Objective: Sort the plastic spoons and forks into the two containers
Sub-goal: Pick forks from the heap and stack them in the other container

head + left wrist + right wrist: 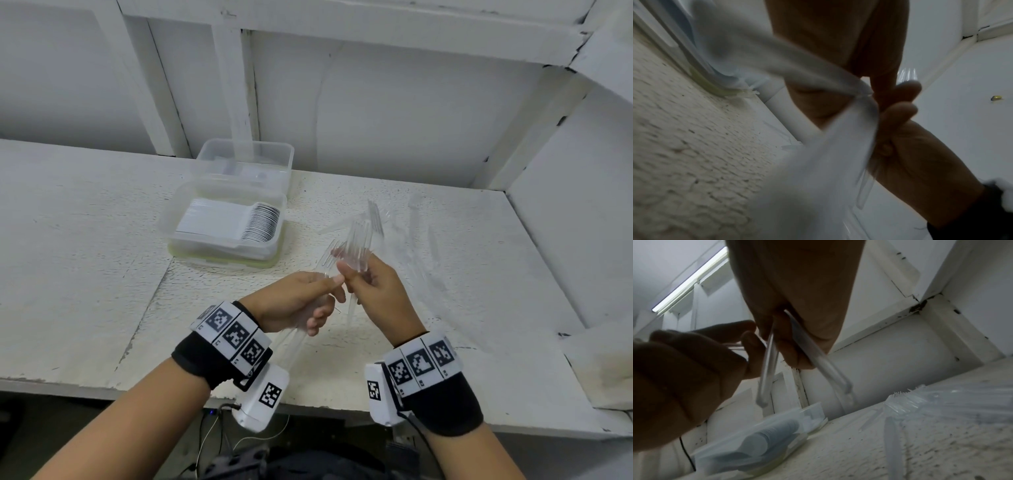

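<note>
- Nearest the head camera, both wrists sit low in the frame, and the left hand (301, 301) has its thumb and fingers curled round clear forks (329, 263), handles trailing back toward 7 o'clock under the palm.
- Right beside it, fingertips touching, the right hand (380, 291) pinches its own clutch of forks (359, 236), tines fanning up toward 12 o'clock and handles hanging down past the palm.
- Further out, loose forks (411, 233) lie on the white table (85, 257) at 1 o'clock from the hands.
- Near container (226, 222), at 10 o'clock from the hands, holds a nested row of spoons (260, 222); far container (246, 161) sits touching it just behind, contents unclear.
- The key line, by my reading: the containers lie left and away, the left hand is closer, and the fork handles must swing to lie along a container's long side.
</note>
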